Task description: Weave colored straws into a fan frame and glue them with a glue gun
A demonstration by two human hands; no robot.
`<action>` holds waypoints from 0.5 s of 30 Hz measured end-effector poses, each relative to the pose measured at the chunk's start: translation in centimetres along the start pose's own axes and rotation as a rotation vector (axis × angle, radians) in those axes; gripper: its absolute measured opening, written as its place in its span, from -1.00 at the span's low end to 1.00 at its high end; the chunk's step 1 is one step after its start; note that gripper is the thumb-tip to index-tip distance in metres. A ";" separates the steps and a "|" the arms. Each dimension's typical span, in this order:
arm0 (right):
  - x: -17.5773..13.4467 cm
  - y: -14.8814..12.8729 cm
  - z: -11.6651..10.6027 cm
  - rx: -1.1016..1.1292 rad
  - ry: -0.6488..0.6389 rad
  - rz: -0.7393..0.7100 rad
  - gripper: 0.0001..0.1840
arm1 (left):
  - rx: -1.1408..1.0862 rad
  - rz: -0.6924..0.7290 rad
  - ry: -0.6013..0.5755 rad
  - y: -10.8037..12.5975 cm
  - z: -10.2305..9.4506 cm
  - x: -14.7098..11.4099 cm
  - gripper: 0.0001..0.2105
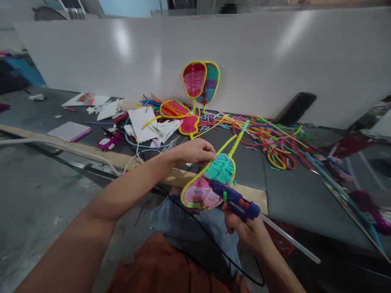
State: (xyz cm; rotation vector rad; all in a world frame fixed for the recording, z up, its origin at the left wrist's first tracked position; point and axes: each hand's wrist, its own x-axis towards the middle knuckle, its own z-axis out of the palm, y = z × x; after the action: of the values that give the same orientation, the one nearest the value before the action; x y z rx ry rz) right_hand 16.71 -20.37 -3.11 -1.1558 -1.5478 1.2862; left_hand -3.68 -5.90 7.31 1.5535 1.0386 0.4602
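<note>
My right hand is wrapped round a blue hot glue gun, with a clear glue stick sticking out behind. The gun's nozzle points at a fan-shaped craft piece, teal on top and pink below, edged in yellow pipe cleaner. Whether the nozzle touches it I cannot tell. My left hand pinches the yellow pipe cleaner at the piece's upper left edge; its loose end runs up toward the yellow and green handle. The piece is tilted over the table's front edge.
Two finished-looking fans lean on the white panel. An orange fan, white papers and a heap of pipe cleaners lie behind my hands. A black cord hangs across my lap. A notebook lies left.
</note>
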 end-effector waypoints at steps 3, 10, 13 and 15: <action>0.1 -0.1 0.1 0.026 -0.014 -0.014 -0.60 | -0.005 0.002 0.000 0.0 0.0 0.0 -0.93; 0.2 -0.9 0.0 -0.070 0.013 0.009 -0.59 | 0.003 0.003 -0.007 0.0 0.0 0.0 -0.94; 0.0 -0.4 0.0 -0.111 0.041 0.007 -0.59 | 0.011 -0.012 -0.003 0.1 0.0 -0.1 -0.94; -0.2 -0.1 0.0 -0.126 0.041 0.019 -0.61 | 0.011 -0.019 -0.003 0.1 -0.1 0.0 -0.94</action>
State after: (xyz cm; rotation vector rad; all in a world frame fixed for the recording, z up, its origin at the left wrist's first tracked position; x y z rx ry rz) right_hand 16.77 -20.52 -3.06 -1.2709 -1.6105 1.1836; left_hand -3.72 -5.90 7.38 1.5524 1.0544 0.4393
